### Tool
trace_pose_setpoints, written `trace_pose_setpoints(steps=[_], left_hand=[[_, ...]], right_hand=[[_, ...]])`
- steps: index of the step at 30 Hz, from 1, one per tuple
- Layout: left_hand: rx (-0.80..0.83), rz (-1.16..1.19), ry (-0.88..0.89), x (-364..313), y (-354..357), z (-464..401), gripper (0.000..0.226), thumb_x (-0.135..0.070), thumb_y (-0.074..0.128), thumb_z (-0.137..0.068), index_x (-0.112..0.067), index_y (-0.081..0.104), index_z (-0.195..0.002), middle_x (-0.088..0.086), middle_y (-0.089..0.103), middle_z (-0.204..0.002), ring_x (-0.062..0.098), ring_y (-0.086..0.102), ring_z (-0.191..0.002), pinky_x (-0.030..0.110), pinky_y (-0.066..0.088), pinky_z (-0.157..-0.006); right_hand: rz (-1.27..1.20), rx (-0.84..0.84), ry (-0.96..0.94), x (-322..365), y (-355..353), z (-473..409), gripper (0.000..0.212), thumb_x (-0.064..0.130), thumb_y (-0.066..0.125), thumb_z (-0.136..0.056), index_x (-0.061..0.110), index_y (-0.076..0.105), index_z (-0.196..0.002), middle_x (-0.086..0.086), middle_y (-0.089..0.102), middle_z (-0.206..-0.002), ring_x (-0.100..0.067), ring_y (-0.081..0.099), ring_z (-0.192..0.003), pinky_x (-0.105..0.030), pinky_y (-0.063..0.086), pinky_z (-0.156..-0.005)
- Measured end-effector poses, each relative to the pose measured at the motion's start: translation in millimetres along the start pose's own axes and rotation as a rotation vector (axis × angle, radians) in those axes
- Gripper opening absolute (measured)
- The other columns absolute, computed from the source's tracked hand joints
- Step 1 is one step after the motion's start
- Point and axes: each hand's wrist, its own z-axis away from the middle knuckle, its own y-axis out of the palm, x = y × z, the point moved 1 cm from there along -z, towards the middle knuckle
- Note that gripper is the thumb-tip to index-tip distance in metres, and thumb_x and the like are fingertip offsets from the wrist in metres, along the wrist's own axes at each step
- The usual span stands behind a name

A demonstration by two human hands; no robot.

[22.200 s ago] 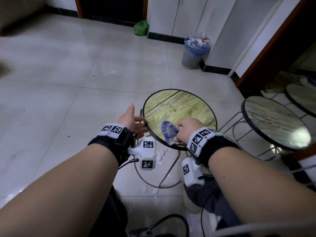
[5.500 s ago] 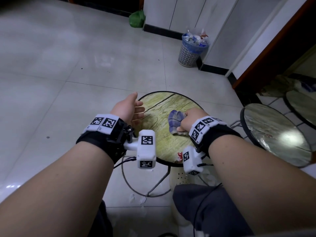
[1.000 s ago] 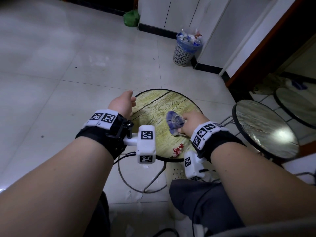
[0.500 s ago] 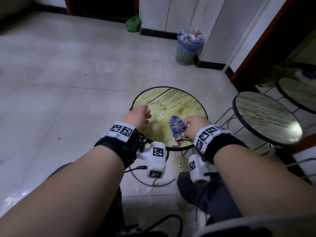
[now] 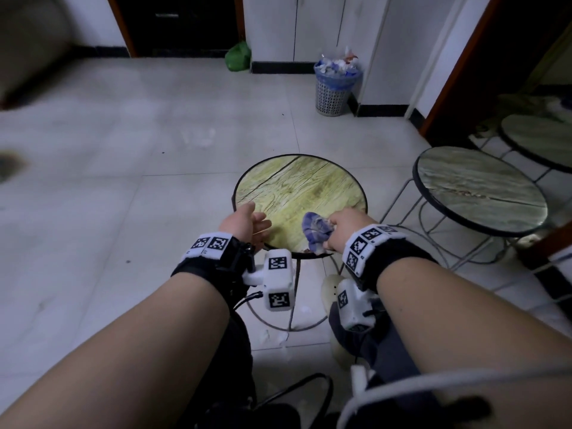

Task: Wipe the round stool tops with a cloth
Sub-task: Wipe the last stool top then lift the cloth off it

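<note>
Second stool (image 5: 480,190) close on right

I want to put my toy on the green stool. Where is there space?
The far half of the green stool top, beyond both hands, is bare. The near edge is crowded: the right hand grips the cloth there, and the left hand rests at the near-left rim.

Full grey mesh plastic wastebasket (image 5: 332,91) against white cabinet doors (image 5: 297,26), green plastic bag (image 5: 237,57) near dark doorway, glossy pale tiled floor (image 5: 123,150), white paper scraps (image 5: 278,335) on it.
</note>
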Motion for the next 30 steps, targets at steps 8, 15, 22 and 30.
trace_pose_setpoints(steps=[8,15,22,30], left_hand=[[0.021,-0.032,0.041,-11.4,5.4,-10.9,0.035,-0.040,0.043,-0.095,-0.014,0.061,-0.081,0.003,0.067,-0.090,0.018,0.060,-0.077,0.034,0.044,-0.084],[0.021,0.102,0.020,-3.1,-5.7,-37.6,0.034,-0.040,0.042,-0.095,-0.013,0.059,-0.082,0.005,0.067,-0.090,0.017,0.062,-0.073,0.030,0.045,-0.061],[0.067,0.119,0.001,-11.1,9.5,-43.8,0.034,-0.040,0.039,-0.096,-0.015,0.058,-0.084,0.004,0.067,-0.091,0.016,0.061,-0.073,0.031,0.043,-0.077],[0.082,0.117,0.034,-25.5,23.8,-58.7,0.035,-0.041,0.039,-0.095,-0.013,0.061,-0.095,0.002,0.067,-0.092,0.015,0.061,-0.073,0.035,0.042,-0.086]], right_hand=[[-0.102,-0.009,0.021,-5.1,3.9,-7.8,0.011,0.020,0.066,-0.078,0.013,0.058,-0.079,-0.005,0.058,-0.080,-0.023,0.056,-0.076,-0.024,0.042,-0.067],[-0.094,0.003,0.018,-16.9,-1.8,-8.2,0.021,0.025,0.073,-0.075,0.014,0.056,-0.074,-0.003,0.060,-0.080,-0.023,0.057,-0.079,-0.024,0.042,-0.067],[-0.099,-0.024,0.078,-28.2,-9.7,-12.2,0.023,0.024,0.074,-0.074,0.016,0.064,-0.094,-0.005,0.066,-0.093,-0.025,0.061,-0.088,-0.027,0.049,-0.079],[-0.013,0.026,0.085,-19.1,-15.7,-21.8,0.019,0.026,0.072,-0.077,0.011,0.064,-0.088,-0.007,0.065,-0.089,-0.025,0.061,-0.085,-0.025,0.045,-0.071]])
